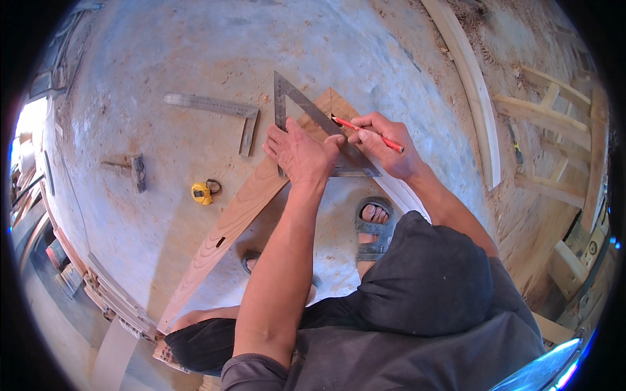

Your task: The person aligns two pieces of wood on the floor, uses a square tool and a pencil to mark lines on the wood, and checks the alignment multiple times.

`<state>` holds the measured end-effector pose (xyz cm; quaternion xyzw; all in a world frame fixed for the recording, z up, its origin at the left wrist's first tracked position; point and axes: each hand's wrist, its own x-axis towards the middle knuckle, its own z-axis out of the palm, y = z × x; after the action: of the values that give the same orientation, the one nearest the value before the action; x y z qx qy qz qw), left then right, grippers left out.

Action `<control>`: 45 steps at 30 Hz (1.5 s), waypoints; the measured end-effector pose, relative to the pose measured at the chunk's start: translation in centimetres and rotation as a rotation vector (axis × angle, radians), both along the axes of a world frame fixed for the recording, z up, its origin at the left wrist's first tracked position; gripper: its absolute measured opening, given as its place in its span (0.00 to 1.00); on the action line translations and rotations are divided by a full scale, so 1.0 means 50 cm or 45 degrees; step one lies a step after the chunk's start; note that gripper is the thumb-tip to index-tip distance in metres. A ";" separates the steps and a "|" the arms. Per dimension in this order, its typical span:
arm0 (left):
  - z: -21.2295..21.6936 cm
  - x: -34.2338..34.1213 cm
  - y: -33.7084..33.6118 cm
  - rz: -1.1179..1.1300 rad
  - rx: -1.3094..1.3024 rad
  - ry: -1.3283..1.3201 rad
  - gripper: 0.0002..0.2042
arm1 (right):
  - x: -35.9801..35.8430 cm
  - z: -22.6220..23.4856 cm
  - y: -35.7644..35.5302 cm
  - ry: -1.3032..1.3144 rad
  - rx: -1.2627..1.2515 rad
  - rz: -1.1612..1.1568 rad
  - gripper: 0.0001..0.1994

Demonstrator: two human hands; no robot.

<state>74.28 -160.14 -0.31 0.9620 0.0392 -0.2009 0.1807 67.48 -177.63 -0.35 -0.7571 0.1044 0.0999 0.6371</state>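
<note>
My left hand (pixel 301 155) presses a metal triangle square (pixel 305 104) down on wooden boards, its fingers curled over one edge and the thumb at the long slanted edge. My right hand (pixel 391 133) pinches a red pencil (pixel 349 124), its tip on the wood beside that slanted edge. A dark line and a small dark hole or slot show near the tip, partly hidden by the pencil. A long tapering board (pixel 242 203) with a dark slot slants from under my left hand toward my lower left. A second, pale board (pixel 403 193) passes beneath my right hand.
A steel L-shaped square (pixel 210 103), a yellow tape measure (pixel 202 191) and a hammer (pixel 137 173) lie on the dusty floor to the left. Rightward are a long curved timber (pixel 471 78) and a wooden frame (pixel 554 124). My sandalled foot (pixel 374 225) is below the boards.
</note>
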 end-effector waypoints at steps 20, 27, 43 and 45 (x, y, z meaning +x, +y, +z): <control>-0.015 -0.005 0.001 0.006 -0.038 -0.084 0.40 | 0.065 0.038 0.022 -0.077 -0.193 0.079 0.11; -0.014 -0.003 0.003 -0.009 -0.002 -0.078 0.41 | 0.045 0.062 0.001 0.138 -0.268 0.171 0.11; -0.007 0.000 0.001 0.024 -0.040 -0.017 0.40 | 0.023 0.090 -0.001 0.138 -0.271 0.158 0.13; -0.010 -0.002 0.006 0.025 -0.052 -0.040 0.39 | 0.003 0.107 0.008 0.192 -0.132 0.032 0.13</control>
<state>74.17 -159.84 -0.80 0.9608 0.0416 -0.1846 0.2028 67.61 -177.24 4.97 -0.7806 0.1476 0.1590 0.5861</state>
